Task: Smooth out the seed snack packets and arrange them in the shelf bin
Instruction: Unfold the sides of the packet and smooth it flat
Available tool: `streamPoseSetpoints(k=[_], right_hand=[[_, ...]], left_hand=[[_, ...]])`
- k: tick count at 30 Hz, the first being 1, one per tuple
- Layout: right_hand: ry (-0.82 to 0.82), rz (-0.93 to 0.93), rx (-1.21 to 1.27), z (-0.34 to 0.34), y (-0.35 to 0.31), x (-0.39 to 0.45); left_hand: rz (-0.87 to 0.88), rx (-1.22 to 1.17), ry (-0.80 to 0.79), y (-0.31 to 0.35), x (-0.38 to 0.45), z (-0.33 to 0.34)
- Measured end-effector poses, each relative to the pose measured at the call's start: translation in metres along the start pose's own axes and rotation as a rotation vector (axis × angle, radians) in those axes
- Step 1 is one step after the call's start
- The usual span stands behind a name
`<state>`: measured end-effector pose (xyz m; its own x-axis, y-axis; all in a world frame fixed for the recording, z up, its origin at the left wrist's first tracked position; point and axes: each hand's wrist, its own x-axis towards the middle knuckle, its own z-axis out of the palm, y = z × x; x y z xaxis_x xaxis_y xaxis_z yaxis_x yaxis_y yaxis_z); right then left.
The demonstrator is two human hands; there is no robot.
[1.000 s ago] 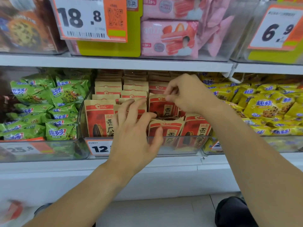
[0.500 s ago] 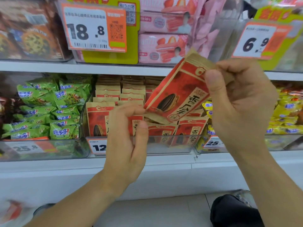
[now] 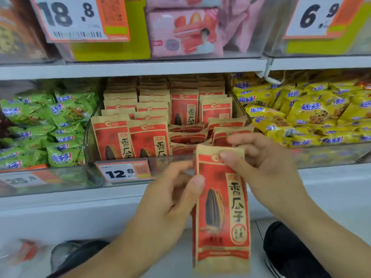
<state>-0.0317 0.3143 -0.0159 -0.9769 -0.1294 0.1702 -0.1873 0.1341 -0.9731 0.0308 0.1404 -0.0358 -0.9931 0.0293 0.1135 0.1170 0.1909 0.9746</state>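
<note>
Seed packet (image 3: 220, 213): hanging upright in front of the shelf, below the bin's front lip, held by us at its top end.
Right hand (image 3: 267, 167): our grip here is a pinch on the top seal, thumb in front, fingers curled behind.
Left hand (image 3: 172, 197): thumb pressed on the packet's left edge near the top, fingers tucked behind it, so also holding.
How we'd do it: keep the top pinned with the right, then slide the left thumb down the face toward the bottom seam so the seeds spread flat. Probably best to go easy, the paper looks like it creases.
Shelf bin (image 3: 88, 141): clear plastic, with two neat upright packets front left (image 3: 130, 141).
In the way: slumped packets (image 3: 188, 135) lie flat in the middle-right, right where this one likely goes. We'd stand those up first.
Neighbours: green snack bags (image 3: 50, 127) on the left, yellow snack bags (image 3: 311, 115) on the right, price tag (image 3: 124, 172) on the bin front.
</note>
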Motion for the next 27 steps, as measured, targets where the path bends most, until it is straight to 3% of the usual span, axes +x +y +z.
streamPoseSetpoints(k=[3, 10, 12, 15, 21, 24, 27], right_hand=[[-0.104, 0.249, -0.052, 0.005, 0.018, -0.005], [-0.272, 0.494, 0.001, 0.006, 0.024, 0.000], [-0.352, 0.496, -0.032, 0.004, 0.023, -0.002], [-0.342, 0.447, -0.045, 0.002, 0.025, -0.003], [-0.243, 0.400, -0.063, -0.001, 0.031, 0.000], [-0.296, 0.435, -0.075, -0.004, 0.032, 0.003], [-0.508, 0.496, -0.130, -0.009, 0.030, 0.002]], left_hand=[[-0.190, 0.029, 0.010, -0.015, 0.003, 0.003], [-0.375, 0.043, 0.091, -0.029, 0.006, 0.003], [-0.370, 0.035, 0.104, -0.028, 0.008, 0.001], [-0.412, -0.048, 0.055, -0.023, 0.011, -0.001], [-0.514, -0.078, -0.285, -0.024, 0.005, -0.005], [-0.514, -0.086, -0.242, -0.029, 0.002, -0.006], [-0.539, -0.099, -0.164, -0.032, 0.001, -0.005]])
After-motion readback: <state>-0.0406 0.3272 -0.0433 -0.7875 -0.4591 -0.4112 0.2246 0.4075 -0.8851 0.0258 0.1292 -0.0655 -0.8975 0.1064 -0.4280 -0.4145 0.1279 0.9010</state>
